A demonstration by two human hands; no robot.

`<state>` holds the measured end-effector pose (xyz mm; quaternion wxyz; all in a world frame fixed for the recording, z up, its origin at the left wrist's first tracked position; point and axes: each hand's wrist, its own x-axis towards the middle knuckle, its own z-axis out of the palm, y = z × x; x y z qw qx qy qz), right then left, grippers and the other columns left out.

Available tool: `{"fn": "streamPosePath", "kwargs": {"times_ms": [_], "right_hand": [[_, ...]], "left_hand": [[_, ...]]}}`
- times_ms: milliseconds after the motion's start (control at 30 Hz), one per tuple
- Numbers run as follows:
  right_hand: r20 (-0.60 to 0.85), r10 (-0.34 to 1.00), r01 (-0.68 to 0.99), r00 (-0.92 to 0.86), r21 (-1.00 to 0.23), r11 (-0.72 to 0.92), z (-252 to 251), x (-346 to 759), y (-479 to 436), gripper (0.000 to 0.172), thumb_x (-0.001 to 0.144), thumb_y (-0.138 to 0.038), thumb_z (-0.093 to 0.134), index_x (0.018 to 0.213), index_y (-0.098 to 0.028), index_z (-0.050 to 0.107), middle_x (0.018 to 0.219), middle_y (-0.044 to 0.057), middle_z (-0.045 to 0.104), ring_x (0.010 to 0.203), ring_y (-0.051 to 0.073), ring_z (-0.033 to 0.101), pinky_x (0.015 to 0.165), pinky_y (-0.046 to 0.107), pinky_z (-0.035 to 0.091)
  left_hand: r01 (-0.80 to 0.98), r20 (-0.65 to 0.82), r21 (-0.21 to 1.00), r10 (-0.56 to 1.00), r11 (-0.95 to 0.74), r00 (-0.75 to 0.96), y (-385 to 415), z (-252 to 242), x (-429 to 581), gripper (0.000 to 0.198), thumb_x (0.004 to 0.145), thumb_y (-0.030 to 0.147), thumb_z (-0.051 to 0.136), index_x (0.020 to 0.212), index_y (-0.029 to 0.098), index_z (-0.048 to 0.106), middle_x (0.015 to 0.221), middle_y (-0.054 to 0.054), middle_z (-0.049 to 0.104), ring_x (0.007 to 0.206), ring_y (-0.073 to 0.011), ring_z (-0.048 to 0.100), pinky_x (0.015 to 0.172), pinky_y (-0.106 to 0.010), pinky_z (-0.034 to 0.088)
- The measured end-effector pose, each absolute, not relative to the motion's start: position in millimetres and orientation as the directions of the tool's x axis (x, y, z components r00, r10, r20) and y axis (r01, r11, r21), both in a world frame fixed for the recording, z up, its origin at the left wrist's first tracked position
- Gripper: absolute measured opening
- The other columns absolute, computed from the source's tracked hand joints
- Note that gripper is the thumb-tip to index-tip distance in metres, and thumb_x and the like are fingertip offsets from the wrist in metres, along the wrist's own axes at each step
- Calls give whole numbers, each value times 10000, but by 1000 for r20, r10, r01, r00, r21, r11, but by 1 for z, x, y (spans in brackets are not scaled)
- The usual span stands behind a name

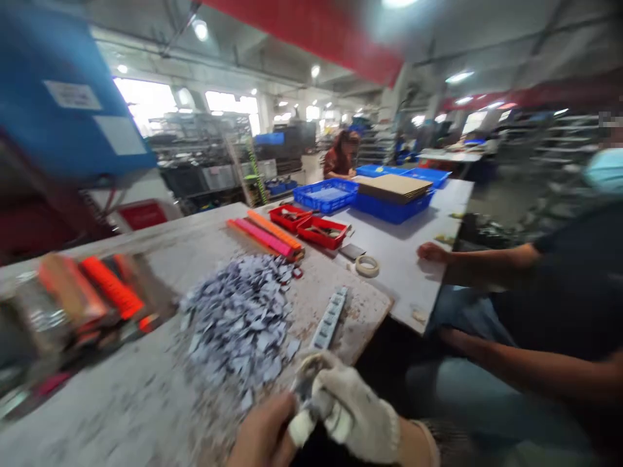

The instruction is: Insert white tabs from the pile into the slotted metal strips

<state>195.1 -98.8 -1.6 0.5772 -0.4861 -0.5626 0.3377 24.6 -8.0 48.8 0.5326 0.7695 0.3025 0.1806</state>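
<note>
My left hand (265, 428) is bare at the back and reaches in from the bottom edge, its fingers closed. My right hand (357, 408) wears a whitish knitted glove and is closed too. Both meet at the table's near edge around something small and greyish that blur and fingers hide. Just beyond them lies a pale strip with a row of dark square marks (331, 318). Left of that strip spreads a heap of small flat grey pieces (243, 318).
Orange and pink bars (267, 237) lie behind the heap; blurred orange bars (111, 288) are at left. Red trays (322, 232), a tape roll (366, 266) and blue crates (326, 196) stand farther back. A seated person (549, 292) is close on the right; another (342, 154) works behind.
</note>
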Motion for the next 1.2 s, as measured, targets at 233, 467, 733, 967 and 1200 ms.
{"fn": "streamPosePath", "kwargs": {"times_ms": [233,467,733,967,1200], "right_hand": [[427,883,398,195,-857,327,-2,203,-103,287,1066,-338,373,1240,-292,596,1128,110,686,893,226,699,765,346,640],[515,845,618,145,-714,330,8,194,-103,333,1044,-290,416,1341,-326,562,1146,103,710,1102,279,703,900,429,653],[539,833,554,127,-735,391,25,187,-99,288,1047,-231,434,1265,-313,604,1225,107,699,1068,229,725,832,336,666],[621,778,597,96,-661,455,23,187,-97,262,1012,-145,500,1202,-262,638,1311,129,645,1193,221,682,915,313,639],[610,787,560,94,-685,465,19,193,-104,183,1020,-228,546,1127,-283,684,1277,94,691,1136,225,715,910,308,647]], "left_hand": [[140,-81,990,703,-26,707,-16,56,21,319,823,478,805,853,184,685,813,-49,673,743,-176,559,684,-248,451],[-105,-122,941,610,322,783,-11,59,24,386,763,484,888,892,158,726,929,-70,735,863,-194,644,842,-291,511],[-139,-92,937,612,320,786,-10,61,22,425,746,523,890,862,162,698,862,-42,713,807,-167,623,782,-255,494],[49,-97,995,710,89,697,-8,61,17,457,748,537,869,806,147,637,753,-4,624,722,-145,536,670,-243,414],[11,-43,998,593,57,804,-10,68,11,438,802,541,836,791,147,643,756,-7,604,727,-140,504,708,-253,432]]}}
